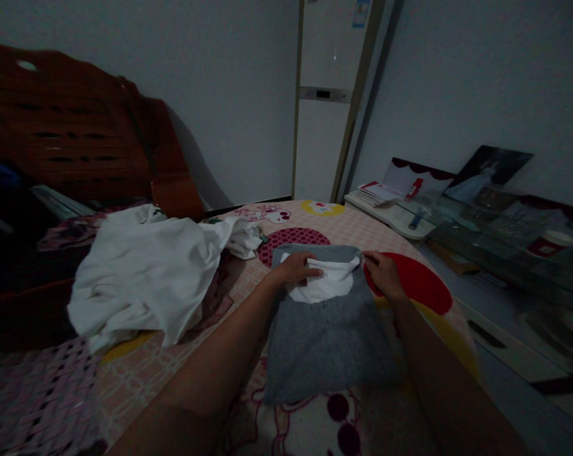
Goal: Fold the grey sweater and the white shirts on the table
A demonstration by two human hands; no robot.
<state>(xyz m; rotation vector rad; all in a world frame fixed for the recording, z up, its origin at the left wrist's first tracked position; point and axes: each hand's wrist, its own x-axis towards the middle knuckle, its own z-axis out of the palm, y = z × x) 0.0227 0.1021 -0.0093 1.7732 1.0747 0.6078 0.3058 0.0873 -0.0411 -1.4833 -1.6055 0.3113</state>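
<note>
“Firstly, by what is the work supported?”

“By a table [381,231], over which a printed cover is spread. On its left side a heap of white fabric [148,278] is draped. Nearer the middle, a grey garment [328,354] is laid flat, its opening turned to the far end. Inside that opening white cloth [321,290] is exposed; whether it is a lining or a separate piece cannot be determined.”

“What risks are recorded?”

“Uneven tension is judged the foremost. Were the far right corner pulled harder than the left, the opening could be skewed and creases could be drawn across the grey front. The white cloth could be bunched if it were dragged sideways by the left fingers. A lesser hazard is posed by the heap: its loose edge could be caught if the left forearm were swung outward.”

“And the grip?”

“By the left hand [295,269], the white cloth is touched at the left of the opening. Thumb and forefinger are parted slightly; whether fabric is pinched between them cannot be told. By the right hand [385,273], the garment's far right corner is held, the fingertips [368,254] being drawn together on its edge with no gap visible.”
</note>
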